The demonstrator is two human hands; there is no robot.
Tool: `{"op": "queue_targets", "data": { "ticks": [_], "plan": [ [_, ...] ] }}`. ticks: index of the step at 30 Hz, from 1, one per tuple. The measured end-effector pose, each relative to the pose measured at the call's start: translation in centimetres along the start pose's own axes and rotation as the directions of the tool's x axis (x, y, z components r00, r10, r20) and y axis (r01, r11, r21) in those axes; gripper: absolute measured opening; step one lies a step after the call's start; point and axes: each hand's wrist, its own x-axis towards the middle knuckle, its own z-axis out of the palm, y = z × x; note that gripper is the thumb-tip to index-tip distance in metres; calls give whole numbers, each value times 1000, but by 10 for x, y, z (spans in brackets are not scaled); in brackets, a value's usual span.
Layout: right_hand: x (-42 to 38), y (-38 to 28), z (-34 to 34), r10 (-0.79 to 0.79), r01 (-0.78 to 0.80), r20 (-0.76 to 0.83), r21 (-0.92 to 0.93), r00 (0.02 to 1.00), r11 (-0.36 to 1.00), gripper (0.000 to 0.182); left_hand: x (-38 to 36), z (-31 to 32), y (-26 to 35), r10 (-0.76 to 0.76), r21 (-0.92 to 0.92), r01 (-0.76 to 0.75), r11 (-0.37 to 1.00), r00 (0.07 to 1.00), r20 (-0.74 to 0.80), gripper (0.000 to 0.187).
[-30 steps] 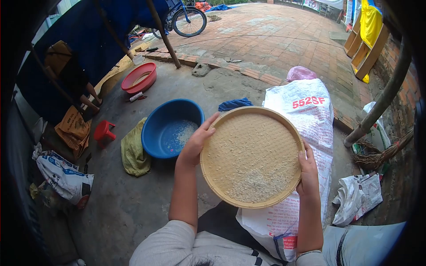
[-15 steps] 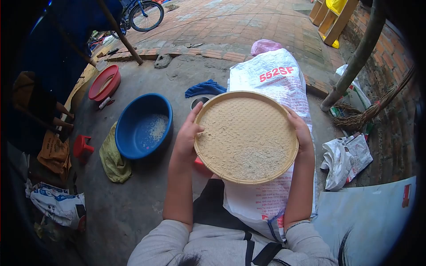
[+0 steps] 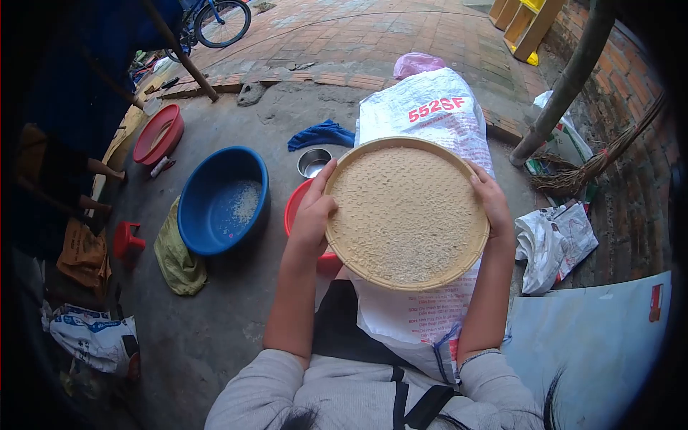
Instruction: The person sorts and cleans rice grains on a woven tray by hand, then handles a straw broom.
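Observation:
A round woven tray [image 3: 394, 165] is held up in front of me, with whitish grains [image 3: 416, 258] spread over it, thickest at its near side. My left hand [image 3: 314, 215] grips the left rim, thumb over the edge. My right hand [image 3: 491, 203] clasps the right rim. Under the tray lies a long white printed sack [image 3: 423, 107]. Partly hidden behind my left hand is a red basin [image 3: 294, 204]. To the left stands a blue basin [image 3: 208, 208] with some grains inside.
A metal bowl [image 3: 314, 163] and blue cloth [image 3: 321, 134] lie beyond my left hand. Further left are a red tub [image 3: 158, 136], red stool [image 3: 127, 241] and green sack [image 3: 175, 254]. A wooden pole [image 3: 566, 86] stands right. Another person's limbs [image 3: 104, 169] show far left.
The tray has shifted slightly right and its grains have spread from the lower right toward the near middle. The metal bowl and red basin show more. The whole view has shifted a little.

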Motion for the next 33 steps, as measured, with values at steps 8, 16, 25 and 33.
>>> {"op": "queue_targets", "data": {
  "ticks": [8, 16, 25, 33],
  "plan": [
    [-13, 53, 56, -111, 114, 24, -176, 993, 978, 39, -11, -52, 40, 74, -125, -75, 989, 997, -17, 72],
    [-19, -2, -43, -34, -26, -100, -548, 994, 836, 33, 11, 3, -29, -73, 193, 51, 980, 992, 106, 67],
    [-71, 12, -63, 84, -155, -155, -988, 984, -12, 39, 9, -13, -87, 5, 810, -199, 551, 972, 235, 58],
    [-42, 57, 0, -72, 453, 450, -891, 890, 38, 47, 18, -13, -71, 51, 932, -266, 248, 964, 261, 59]
  ]
}}
